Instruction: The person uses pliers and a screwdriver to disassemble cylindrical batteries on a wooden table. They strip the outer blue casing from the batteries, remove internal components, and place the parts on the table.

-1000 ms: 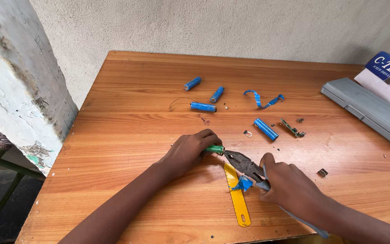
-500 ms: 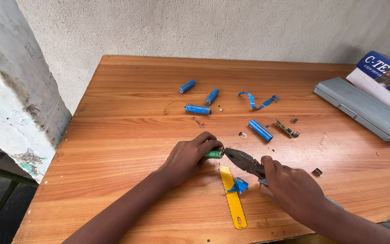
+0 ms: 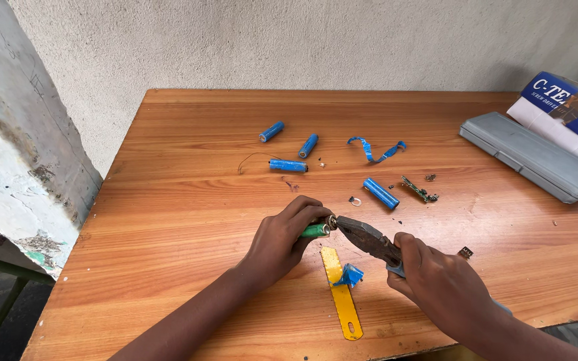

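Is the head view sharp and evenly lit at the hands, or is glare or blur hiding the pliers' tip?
Head view: soft, even daylight, no glare; pliers and green cell sharp; left hand casts only a faint shadow; edges slightly bowed.

Informal home repair corner, not a fitted workshop. A plain wooden table (image 3: 188, 200) stands against a rough plastered wall (image 3: 269, 40) beside a pillar with peeling paint (image 3: 15, 160). On it lie loose blue batteries (image 3: 287, 165), a grey tool case (image 3: 533, 156) and pliers (image 3: 369, 239)
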